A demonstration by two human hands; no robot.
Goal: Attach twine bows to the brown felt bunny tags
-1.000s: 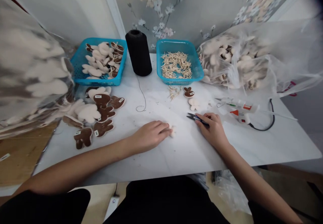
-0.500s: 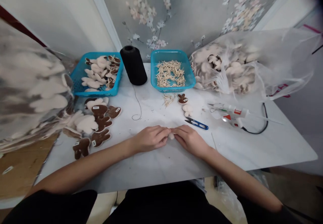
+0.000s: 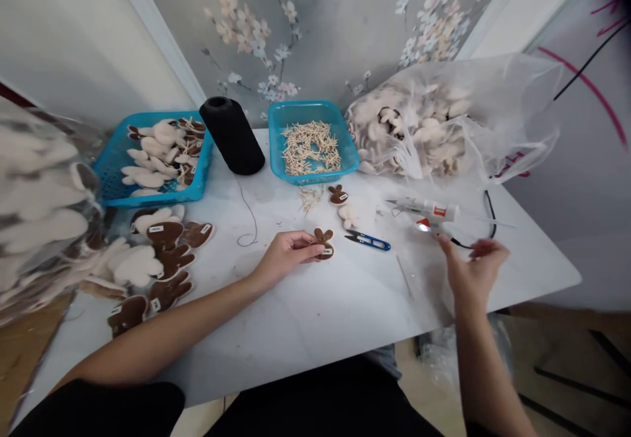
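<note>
Brown felt rabbit-shaped piece [image 3: 323, 245] sits pinched in the fingertips of the person's left hand [image 3: 288, 256] over the white tabletop [image 3: 320, 338]. The right hand [image 3: 473, 269] hangs open, fingers loosely parted, near a hot glue gun [image 3: 426, 212]; blue-handled thread snips [image 3: 367, 242] lie between the hands.

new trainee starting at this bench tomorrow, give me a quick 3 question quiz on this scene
1. What is the left hand holding?
2. True or false: the blue-handled thread snips are lying on the white tabletop, in neither hand.
3. Which is closer to the right hand: a) the white hot glue gun, or b) the black thread cone?

Key:
1. A small brown rabbit-shaped fabric piece
2. True
3. a
</note>
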